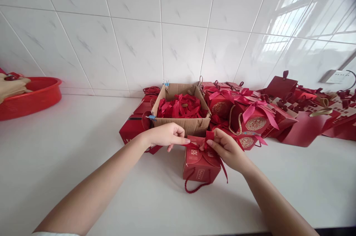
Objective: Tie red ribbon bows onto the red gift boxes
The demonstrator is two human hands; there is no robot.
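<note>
A small red gift box (198, 165) with pale printed characters stands on the white counter in front of me, its red cord handle hanging over the near side. Across its top runs a red ribbon (205, 143), gathered in a loop near the middle. My left hand (171, 136) pinches one part of the ribbon between thumb and finger at the box's left edge. On the other side, my right hand (226, 150) pinches the looped part, and a loose tail dangles down the box's right side. Whether the ribbon is knotted, I cannot tell.
Behind the box sits an open cardboard box (191, 126) full of red ribbons (183, 106), with blue binder clips on its edges. Red gift boxes (254, 117), several with pink bows, crowd the right. A red basin (36, 99) stands far left. Tiled wall closes the back.
</note>
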